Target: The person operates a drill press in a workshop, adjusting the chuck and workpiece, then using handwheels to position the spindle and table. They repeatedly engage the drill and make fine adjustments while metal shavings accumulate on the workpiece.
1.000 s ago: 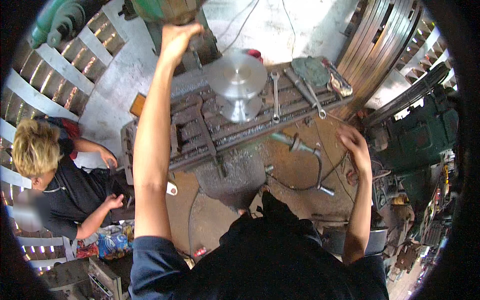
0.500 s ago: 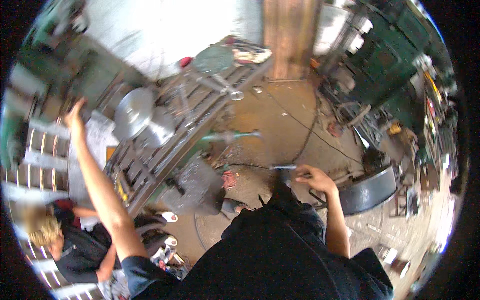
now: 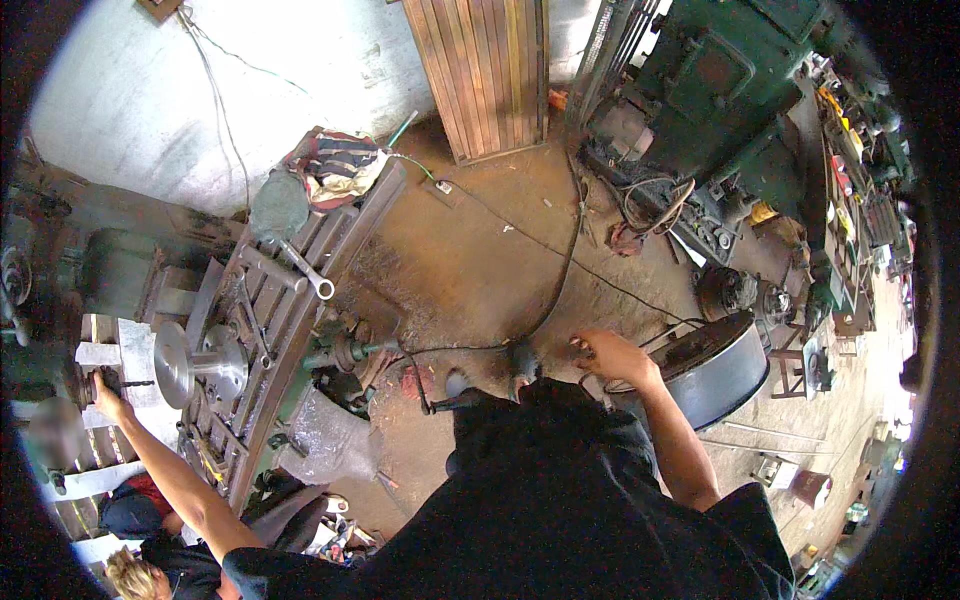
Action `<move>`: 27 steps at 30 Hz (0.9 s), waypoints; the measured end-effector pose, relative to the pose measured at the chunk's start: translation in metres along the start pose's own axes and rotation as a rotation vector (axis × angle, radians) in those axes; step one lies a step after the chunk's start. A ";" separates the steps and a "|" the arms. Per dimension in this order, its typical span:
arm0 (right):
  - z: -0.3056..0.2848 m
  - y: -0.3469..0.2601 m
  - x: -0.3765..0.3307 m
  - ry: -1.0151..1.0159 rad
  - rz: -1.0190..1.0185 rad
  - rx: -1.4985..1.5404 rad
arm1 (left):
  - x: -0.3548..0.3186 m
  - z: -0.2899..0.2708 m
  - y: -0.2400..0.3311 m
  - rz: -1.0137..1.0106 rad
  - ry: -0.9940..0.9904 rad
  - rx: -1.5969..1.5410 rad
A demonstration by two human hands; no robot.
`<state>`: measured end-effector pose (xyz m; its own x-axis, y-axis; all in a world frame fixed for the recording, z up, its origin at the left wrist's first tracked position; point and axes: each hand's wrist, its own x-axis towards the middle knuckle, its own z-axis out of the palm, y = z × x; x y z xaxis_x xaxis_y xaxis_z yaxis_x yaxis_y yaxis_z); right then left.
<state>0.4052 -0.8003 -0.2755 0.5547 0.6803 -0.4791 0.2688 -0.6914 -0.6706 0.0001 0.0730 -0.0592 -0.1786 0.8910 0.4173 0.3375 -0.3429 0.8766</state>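
Observation:
My left arm stretches out to the far left, where my left hand (image 3: 110,398) is closed against the dark drill chuck (image 3: 88,387) of a green machine. A dark drill bit (image 3: 135,384) sticks out of the chuck toward a shiny metal spool-shaped workpiece (image 3: 174,365) with two round flanges. That workpiece sits on the slotted metal table, apart from the bit. My right hand (image 3: 612,358) hangs in the air right of my feet, with loosely bent fingers and nothing seen in it. A dark round metal drum (image 3: 715,385) stands beside my right forearm.
A ring spanner (image 3: 318,285), cloths (image 3: 340,165) and metal bars lie on the slotted table (image 3: 300,350). Another person (image 3: 185,565) crouches at the lower left. A black cable (image 3: 565,275) crosses the floor. A green cabinet (image 3: 700,70) stands at the back right.
The view has swung left, so more of the machine at the left shows. My left hand is now at the drill chuck. A light metal piece seen near my right hand no longer shows.

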 end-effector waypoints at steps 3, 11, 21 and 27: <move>-0.025 0.012 0.002 0.116 0.001 -0.068 | -0.001 0.000 -0.001 -0.048 -0.015 -0.104; -0.040 0.042 0.023 -0.143 0.022 -0.162 | 0.015 -0.021 -0.024 -0.097 -0.045 -0.174; -0.116 0.021 0.171 -0.223 0.043 -0.200 | 0.024 -0.068 -0.048 -0.122 -0.047 -0.231; -0.171 -0.027 0.291 -0.342 -0.108 -0.319 | -0.001 -0.088 -0.041 -0.064 -0.003 -0.151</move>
<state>0.6943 -0.6256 -0.2998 0.2335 0.7560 -0.6115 0.5687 -0.6163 -0.5448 -0.0954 0.0598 -0.0745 -0.1921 0.9134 0.3589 0.1829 -0.3260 0.9275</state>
